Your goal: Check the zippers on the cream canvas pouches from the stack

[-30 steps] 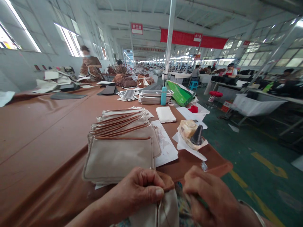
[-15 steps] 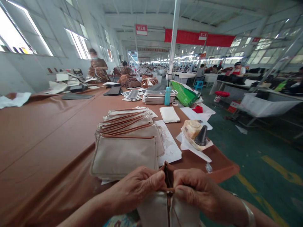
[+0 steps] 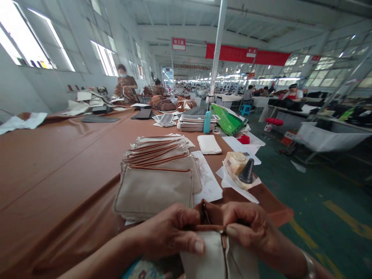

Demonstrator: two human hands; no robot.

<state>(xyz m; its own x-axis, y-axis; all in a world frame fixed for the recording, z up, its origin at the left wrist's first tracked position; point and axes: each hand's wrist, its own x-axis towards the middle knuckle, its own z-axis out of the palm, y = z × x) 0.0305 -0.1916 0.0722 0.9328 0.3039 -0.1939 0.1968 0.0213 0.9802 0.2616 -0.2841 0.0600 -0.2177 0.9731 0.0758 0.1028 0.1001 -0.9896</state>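
Note:
A beige fabric piece with brown edging (image 3: 203, 252) is held upright at the bottom centre. My left hand (image 3: 171, 232) pinches its brown edge from the left, thumb in front. On the other side, my right hand (image 3: 252, 232) grips the same edge near a dark seam running down the piece. Brown material folds up between both hands. Just beyond them lies a stack of beige pouches with brown-trimmed edges (image 3: 154, 190), fanned out toward the back. The lower part of the held piece is cut off by the frame.
Brown sheeting (image 3: 69, 162) covers the table. Right of the stack are a white sheet (image 3: 207, 178), a beige block (image 3: 235, 161) and a black cone (image 3: 247, 172). Farther back stand a teal bottle (image 3: 207, 122) and a green bag (image 3: 228, 120). A person (image 3: 126, 83) stands at back left.
The brown edge between my hands shows a longer stretch now. My left thumb has straightened and moved down over the beige fabric. My right hand has shifted slightly right, and the view has tilted up a little.

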